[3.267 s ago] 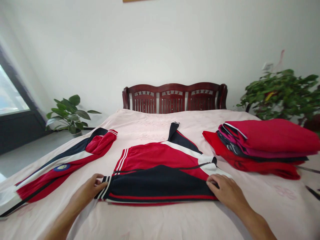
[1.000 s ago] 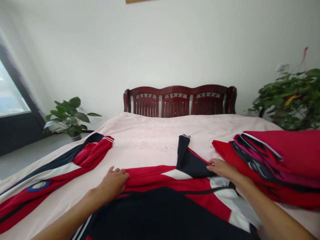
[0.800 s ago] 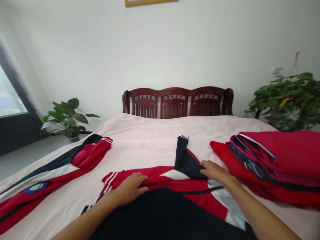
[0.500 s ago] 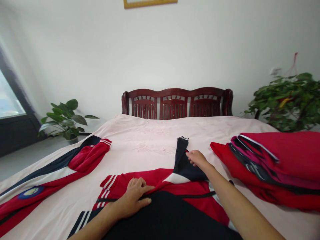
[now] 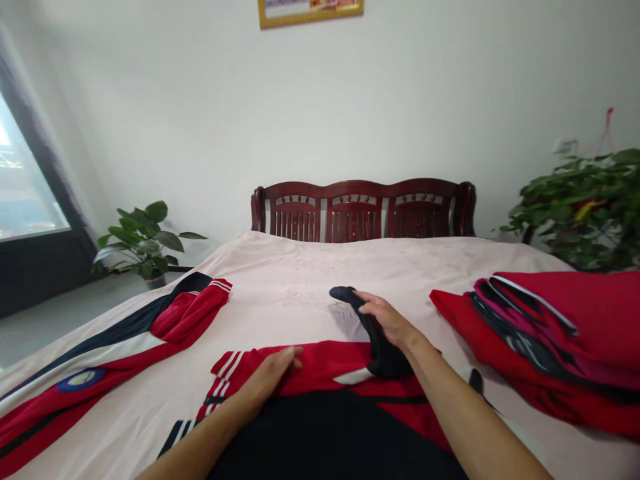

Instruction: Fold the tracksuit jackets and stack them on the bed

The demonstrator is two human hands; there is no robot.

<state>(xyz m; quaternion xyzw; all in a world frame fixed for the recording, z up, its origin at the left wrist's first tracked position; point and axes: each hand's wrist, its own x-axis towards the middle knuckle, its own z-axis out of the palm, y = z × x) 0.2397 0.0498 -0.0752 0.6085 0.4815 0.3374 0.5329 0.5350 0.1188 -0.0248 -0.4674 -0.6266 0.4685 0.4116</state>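
Note:
A red, navy and white jacket (image 5: 320,357) with white-striped edges lies on the bed in front of me. My right hand (image 5: 383,317) is closed around its navy sleeve (image 5: 377,343), which is lifted off the sheet and bent, its end pointing up and left. Over the red part of the jacket, toward its striped edge, my left hand (image 5: 280,370) is open with fingers stretched out; whether it touches the cloth I cannot tell. A large dark area covers the jacket's near side, and whether it is cloth of the jacket or my clothing is unclear.
Another red and navy jacket (image 5: 185,327) with a round blue badge lies on the left. On the right is a pile of folded red and dark clothes (image 5: 585,320). The pale pink bed sheet (image 5: 290,287) reaches a dark wooden backrest (image 5: 353,207). Potted plants (image 5: 145,243) flank the bed.
My right hand has raised the navy sleeve, and its end has swung left toward me. My left hand has lifted from its flat press on the jacket. The view has shifted slightly.

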